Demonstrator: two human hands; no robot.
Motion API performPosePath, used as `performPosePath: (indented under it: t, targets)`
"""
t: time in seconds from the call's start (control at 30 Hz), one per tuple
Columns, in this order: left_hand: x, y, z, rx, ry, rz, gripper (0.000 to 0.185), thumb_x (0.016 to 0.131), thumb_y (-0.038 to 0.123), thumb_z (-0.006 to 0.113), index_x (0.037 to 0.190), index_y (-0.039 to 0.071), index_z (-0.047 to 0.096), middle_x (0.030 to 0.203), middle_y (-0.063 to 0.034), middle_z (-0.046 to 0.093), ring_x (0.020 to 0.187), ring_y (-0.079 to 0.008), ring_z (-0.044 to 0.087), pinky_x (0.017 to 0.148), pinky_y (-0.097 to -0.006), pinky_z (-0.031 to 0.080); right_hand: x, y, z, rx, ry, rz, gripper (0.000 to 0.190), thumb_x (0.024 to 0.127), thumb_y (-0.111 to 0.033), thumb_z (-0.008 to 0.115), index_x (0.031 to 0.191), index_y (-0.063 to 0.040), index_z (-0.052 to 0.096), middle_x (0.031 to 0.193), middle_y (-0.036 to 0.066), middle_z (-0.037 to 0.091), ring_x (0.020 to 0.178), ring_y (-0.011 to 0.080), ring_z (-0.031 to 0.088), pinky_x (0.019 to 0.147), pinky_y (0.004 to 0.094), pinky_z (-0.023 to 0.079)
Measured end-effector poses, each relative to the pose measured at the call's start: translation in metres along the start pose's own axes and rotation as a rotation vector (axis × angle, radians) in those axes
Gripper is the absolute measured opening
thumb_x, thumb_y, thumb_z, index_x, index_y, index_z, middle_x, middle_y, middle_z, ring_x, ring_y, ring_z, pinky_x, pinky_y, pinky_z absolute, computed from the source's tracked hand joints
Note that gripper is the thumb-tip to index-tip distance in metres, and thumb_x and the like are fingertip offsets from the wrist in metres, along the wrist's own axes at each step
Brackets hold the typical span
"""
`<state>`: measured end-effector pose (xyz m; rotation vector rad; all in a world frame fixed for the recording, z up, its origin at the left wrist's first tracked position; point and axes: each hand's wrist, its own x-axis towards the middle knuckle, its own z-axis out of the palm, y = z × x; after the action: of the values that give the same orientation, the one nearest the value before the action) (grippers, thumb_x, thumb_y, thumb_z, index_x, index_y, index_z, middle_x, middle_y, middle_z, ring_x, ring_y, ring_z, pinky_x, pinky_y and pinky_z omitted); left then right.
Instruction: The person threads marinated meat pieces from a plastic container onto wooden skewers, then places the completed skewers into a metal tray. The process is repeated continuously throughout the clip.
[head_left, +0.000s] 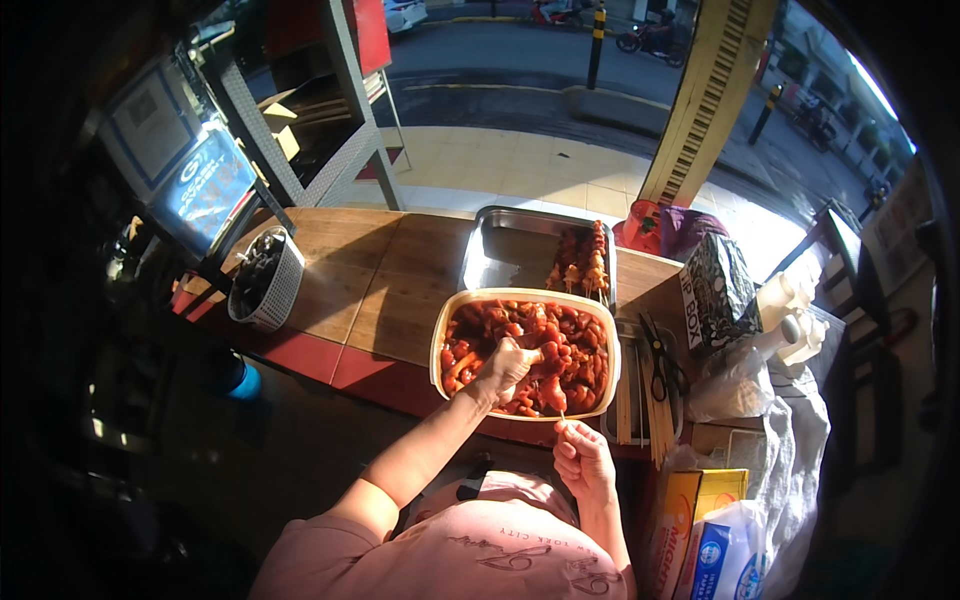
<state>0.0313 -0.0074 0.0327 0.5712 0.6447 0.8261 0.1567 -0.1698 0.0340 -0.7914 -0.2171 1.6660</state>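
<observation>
A plastic tub (434, 352) full of red marinated meat pieces (480, 319) stands before me at the counter's near edge. My left hand (512, 367) is over the tub, its fingers closed on meat at the upper part of a loaded skewer. Below the tub's near rim, my right hand (583, 454) pinches the bare lower end of that skewer (562, 414). Behind the tub, a metal tray (510, 247) holds several finished meat skewers (596, 259) along its right side.
On the right lie bamboo sticks (660, 412) and black scissors (658, 367) on a small tray, beside a tip box (716, 292), a plastic bag (731, 382) and a yellow box (720, 487). A white basket (281, 292) with dark contents stands left on the tiled counter (360, 262).
</observation>
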Motion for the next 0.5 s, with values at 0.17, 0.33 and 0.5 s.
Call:
performPosePath:
  t: [0.17, 0.33, 0.5]
  targets:
    - [0.011, -0.015, -0.011, 0.236, -0.026, 0.105, 0.024, 0.076, -0.009, 0.064, 0.099, -0.003, 0.063, 0.092, -0.0063, 0.065, 0.08, -0.0107, 0.06, 0.069, -0.0251, 0.051, 0.007, 0.009, 0.006, -0.726, 0.268, -0.371, 0.007, 0.087, 0.0, 0.058, 0.09, 0.005, 0.062, 0.065, 0.003, 0.058, 0.049, 0.0065, 0.049, 0.046, 0.0182, 0.037]
    - [0.007, -0.018, -0.004, 0.137, -0.018, 0.089, 0.026, 0.076, -0.011, 0.061, 0.101, -0.002, 0.063, 0.091, -0.0064, 0.066, 0.078, -0.0117, 0.061, 0.07, -0.0272, 0.05, 0.013, 0.012, 0.009, -1.154, 0.327, -0.778, 0.01, 0.082, 0.007, 0.057, 0.091, 0.006, 0.062, 0.076, 0.006, 0.066, 0.07, 0.0074, 0.058, 0.062, 0.0213, 0.045]
    - [-0.011, 0.0, 0.003, 0.082, -0.201, -0.177, 0.026, 0.086, 0.003, 0.062, 0.112, -0.002, 0.058, 0.105, -0.0095, 0.064, 0.09, -0.0174, 0.064, 0.08, -0.0336, 0.056, 0.018, 0.008, 0.006, -0.807, 0.267, -0.61, 0.011, 0.083, 0.008, 0.055, 0.091, 0.006, 0.061, 0.069, 0.001, 0.057, 0.063, 0.0036, 0.049, 0.057, 0.0177, 0.04]
